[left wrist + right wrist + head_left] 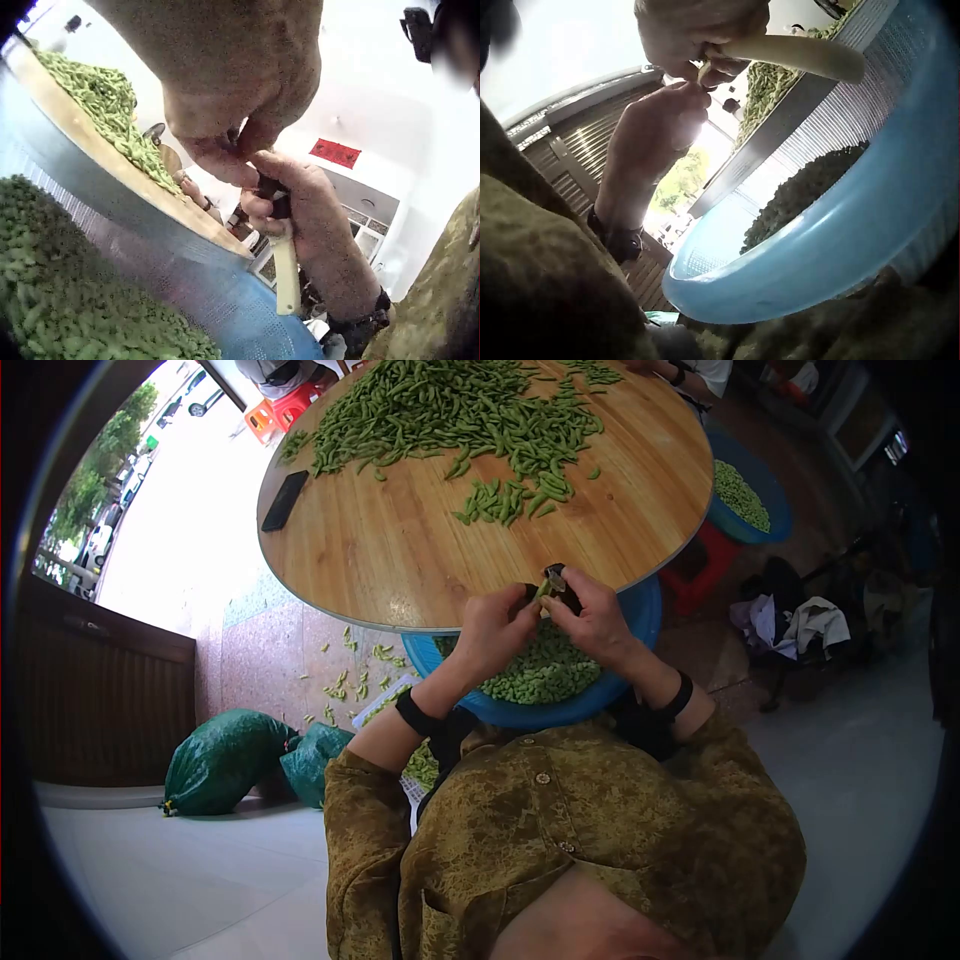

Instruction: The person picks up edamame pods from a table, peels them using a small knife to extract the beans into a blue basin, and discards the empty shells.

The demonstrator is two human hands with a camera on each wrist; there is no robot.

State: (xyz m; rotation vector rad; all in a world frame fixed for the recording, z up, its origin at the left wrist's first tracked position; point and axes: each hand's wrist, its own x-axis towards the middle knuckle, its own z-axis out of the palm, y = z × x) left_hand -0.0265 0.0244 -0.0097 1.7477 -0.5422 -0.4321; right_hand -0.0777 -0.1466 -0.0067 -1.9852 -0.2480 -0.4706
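Above a blue basket [650, 622] of shelled green beans [540, 672], both hands meet at the table's near edge. The left hand [497, 628] [656, 124] pinches a small green pod [544, 591] between thumb and finger, its tip towards the other hand. Curled fingers of the right hand [598, 622] [322, 217] grip a tool by its pale handle [286, 277] [802, 57], which sticks out below the palm in the left wrist view. Dark coverings show on some fingertips. The tool's working end is hidden among the fingers.
A heap of green pods [430, 410] and a black phone [285, 500] lie on the round wooden table [380, 560]. Another blue basin [780, 510] stands at right. Green sacks [225, 760] and scattered pods [340, 685] are on the floor at left.
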